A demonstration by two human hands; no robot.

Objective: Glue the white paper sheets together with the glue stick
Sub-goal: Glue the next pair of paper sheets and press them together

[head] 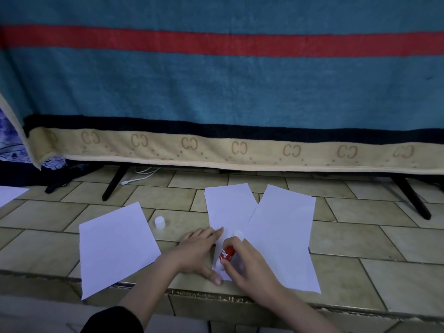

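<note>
Though half-hidden, glue stick (226, 254) in right hand (249, 265).

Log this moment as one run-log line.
left hand: pressing middle sheet | right hand: holding glue stick on it | cap: off, on tiles

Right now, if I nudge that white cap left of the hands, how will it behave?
The cap looks like small, thin plastic, so probably very light and easy to scoot on the smooth tiles. It stands on end; knocked over, its round shape would likely roll. It lies apart from the left sheet.
</note>
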